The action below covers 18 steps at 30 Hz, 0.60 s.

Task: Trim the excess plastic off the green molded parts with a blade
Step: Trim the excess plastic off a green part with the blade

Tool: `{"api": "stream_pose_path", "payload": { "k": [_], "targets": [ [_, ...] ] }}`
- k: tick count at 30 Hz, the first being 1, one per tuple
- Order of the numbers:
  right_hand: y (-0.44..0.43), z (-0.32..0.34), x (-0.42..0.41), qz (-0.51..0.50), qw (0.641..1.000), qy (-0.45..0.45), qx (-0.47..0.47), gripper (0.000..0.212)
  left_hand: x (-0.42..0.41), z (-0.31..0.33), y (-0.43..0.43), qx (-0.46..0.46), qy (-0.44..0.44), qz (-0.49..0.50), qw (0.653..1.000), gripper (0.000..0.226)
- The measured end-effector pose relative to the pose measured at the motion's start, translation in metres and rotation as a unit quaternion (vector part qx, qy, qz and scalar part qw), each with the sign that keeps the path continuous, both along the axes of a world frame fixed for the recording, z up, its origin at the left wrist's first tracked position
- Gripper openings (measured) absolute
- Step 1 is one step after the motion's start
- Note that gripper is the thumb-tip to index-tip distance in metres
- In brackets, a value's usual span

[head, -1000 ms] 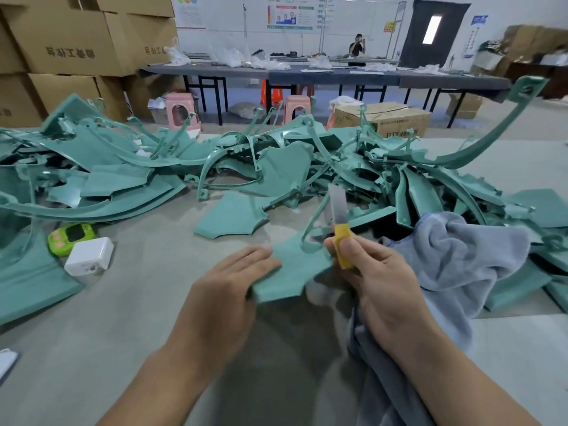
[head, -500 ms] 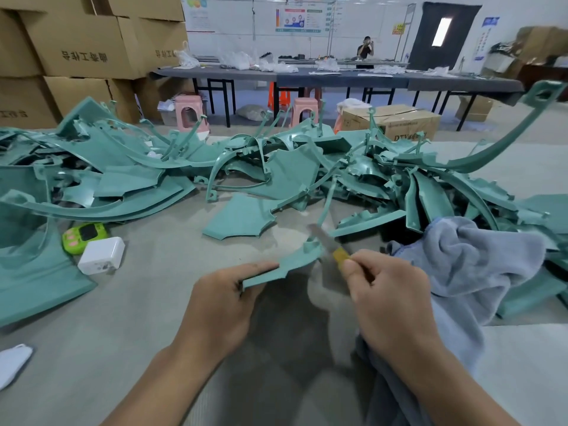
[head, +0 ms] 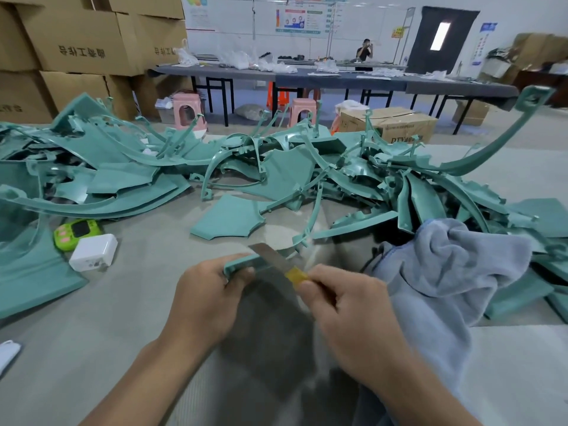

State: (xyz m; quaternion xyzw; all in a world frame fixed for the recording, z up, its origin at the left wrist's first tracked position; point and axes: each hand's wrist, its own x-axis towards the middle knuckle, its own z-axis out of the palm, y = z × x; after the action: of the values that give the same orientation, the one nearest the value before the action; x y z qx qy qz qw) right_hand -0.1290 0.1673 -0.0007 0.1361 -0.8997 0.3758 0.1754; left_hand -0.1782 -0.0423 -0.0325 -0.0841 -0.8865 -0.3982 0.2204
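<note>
My left hand (head: pixel 203 299) grips a small green molded part (head: pixel 242 262) edge-on in front of me. In my right hand (head: pixel 347 312) I pinch a blade (head: pixel 270 256) by its yellow holder (head: pixel 295 274). The flat steel blade lies across the top edge of the part, pointing up and left. A thin green sprue arm (head: pixel 310 222) rises from the part's far end. A large heap of green molded parts (head: pixel 276 173) covers the surface behind.
A grey-blue towel (head: pixel 455 265) lies under and right of my right hand. A white charger block (head: pixel 93 252) and a lime-green gadget (head: pixel 76 230) sit at the left. Cardboard boxes (head: pixel 80 47) and dark tables (head: pixel 338 78) stand behind; a person is far back.
My left hand turned the part from flat to edge-on and drew it closer. The blade swung from upright to lying across the part's edge.
</note>
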Motion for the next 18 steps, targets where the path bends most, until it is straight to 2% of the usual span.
{"api": "stream_pose_path", "payload": {
  "k": [3, 4, 6, 8, 10, 12, 14, 15, 18],
  "targets": [
    [0.008, 0.004, -0.010, -0.134, 0.991, 0.021, -0.020, 0.035, 0.001, 0.003, 0.003, 0.002, 0.003, 0.013, 1.000, 0.020],
    [0.010, 0.005, -0.009, -0.136, 0.989, 0.036, -0.045, 0.036, 0.002, 0.003, 0.004, -0.004, 0.008, 0.015, 1.000, 0.022],
    [0.007, 0.006, -0.003, -0.071, 0.994, 0.034, -0.070, 0.033, 0.002, 0.003, 0.004, -0.005, 0.009, 0.013, 1.000, 0.024],
    [0.000, 0.002, -0.001, -0.016, 0.999, 0.003, -0.050, 0.032, 0.001, 0.003, 0.003, -0.003, 0.004, 0.004, 1.000, 0.024],
    [0.004, 0.001, -0.008, -0.058, 0.998, -0.023, -0.019, 0.035, 0.001, 0.005, 0.002, -0.007, 0.005, -0.008, 1.000, 0.024],
    [0.018, 0.004, -0.015, -0.138, 0.990, 0.005, -0.030, 0.035, 0.003, 0.006, 0.000, -0.005, -0.001, -0.026, 1.000, 0.026],
    [0.035, 0.008, -0.020, -0.176, 0.981, 0.032, -0.079, 0.036, 0.004, 0.005, -0.004, 0.007, -0.016, -0.052, 0.998, 0.032],
    [0.042, 0.009, -0.023, -0.164, 0.979, 0.029, -0.120, 0.036, 0.004, 0.005, -0.006, 0.023, -0.027, -0.064, 0.997, 0.037],
    [0.041, 0.007, -0.028, -0.040, 0.967, -0.043, -0.249, 0.032, 0.001, 0.006, -0.014, 0.086, -0.045, -0.075, 0.992, 0.053]
  ]
}}
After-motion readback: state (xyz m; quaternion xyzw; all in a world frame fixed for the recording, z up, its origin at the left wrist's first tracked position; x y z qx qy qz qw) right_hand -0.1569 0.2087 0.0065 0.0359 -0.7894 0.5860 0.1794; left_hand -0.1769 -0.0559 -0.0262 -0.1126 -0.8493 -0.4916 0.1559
